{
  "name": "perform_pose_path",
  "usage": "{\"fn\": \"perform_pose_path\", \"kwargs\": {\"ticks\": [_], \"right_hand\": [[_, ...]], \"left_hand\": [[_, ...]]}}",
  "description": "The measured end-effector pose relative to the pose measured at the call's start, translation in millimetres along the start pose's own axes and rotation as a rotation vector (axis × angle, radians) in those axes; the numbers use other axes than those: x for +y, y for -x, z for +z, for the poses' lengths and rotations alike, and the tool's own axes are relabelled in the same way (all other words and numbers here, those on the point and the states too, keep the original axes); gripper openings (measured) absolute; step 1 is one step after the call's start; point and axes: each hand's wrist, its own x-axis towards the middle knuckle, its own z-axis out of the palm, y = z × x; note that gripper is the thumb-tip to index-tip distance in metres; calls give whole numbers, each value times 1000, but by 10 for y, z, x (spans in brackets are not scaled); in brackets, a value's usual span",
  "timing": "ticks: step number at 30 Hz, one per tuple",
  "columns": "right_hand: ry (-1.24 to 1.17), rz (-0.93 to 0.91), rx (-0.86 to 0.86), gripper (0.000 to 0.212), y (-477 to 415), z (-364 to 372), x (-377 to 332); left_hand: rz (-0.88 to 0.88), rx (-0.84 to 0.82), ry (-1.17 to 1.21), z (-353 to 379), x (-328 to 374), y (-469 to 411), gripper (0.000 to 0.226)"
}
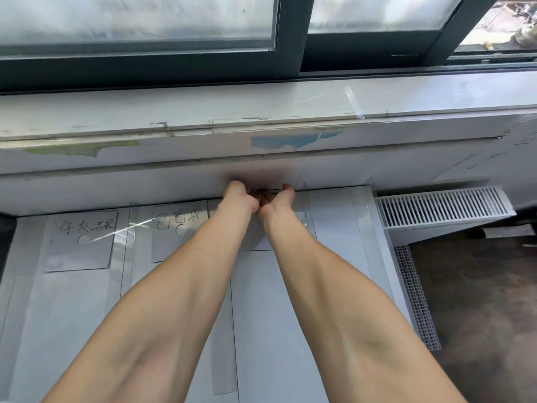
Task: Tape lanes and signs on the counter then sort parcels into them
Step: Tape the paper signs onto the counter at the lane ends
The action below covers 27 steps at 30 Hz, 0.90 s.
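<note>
Both arms stretch to the far edge of the white counter (334,228), where it meets the wall under the window sill. My left hand (239,196) and my right hand (280,196) touch each other, fingers curled inward, pinching what looks like a piece of clear tape (259,192); it is small and mostly hidden. Under my wrists lies a paper sign (252,242), its writing covered. Two handwritten signs lie to the left: the left sign (80,242) and the middle sign (177,231). Clear tape lanes (125,251) run lengthwise between them.
A window sill (261,112) with a dark window frame overhangs the far wall. More clear tape strips (360,205) lie near the counter's right edge. A white vent grille (441,205) sits to the right, with dark floor (479,301) below it.
</note>
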Motion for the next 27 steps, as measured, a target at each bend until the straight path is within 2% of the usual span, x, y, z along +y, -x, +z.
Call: {"fn": "perform_pose_path", "kwargs": {"ticks": [4,8,12,15,18,21,23,24,26,27], "right_hand": [[-23,26,21,50,74,54,-14],[21,10,38,49,115,58,-49],[81,-17,23,29,143,15,-43],[238,-12,18,22,101,-148,-87],[303,51,29,30,44,-252,-154],[308,83,49,35,3,-237,-138],[338,54,30,34,-21,-189,-98],[342,32,23,33,-48,-163,-77],[383,3,38,27,-51,-109,-56],[433,-23,55,21,-34,-75,-54]], "left_hand": [[-38,11,37,35,-2,83,24],[-64,18,42,87,31,144,31],[-100,7,61,76,67,234,36],[-105,29,43,85,105,198,33],[-85,-4,-9,94,130,253,23],[-75,-80,12,95,107,353,32],[64,-100,-234,83,83,457,38],[126,-82,-313,111,64,524,32],[78,-126,-357,105,41,676,13],[68,-115,-303,109,59,727,23]]}}
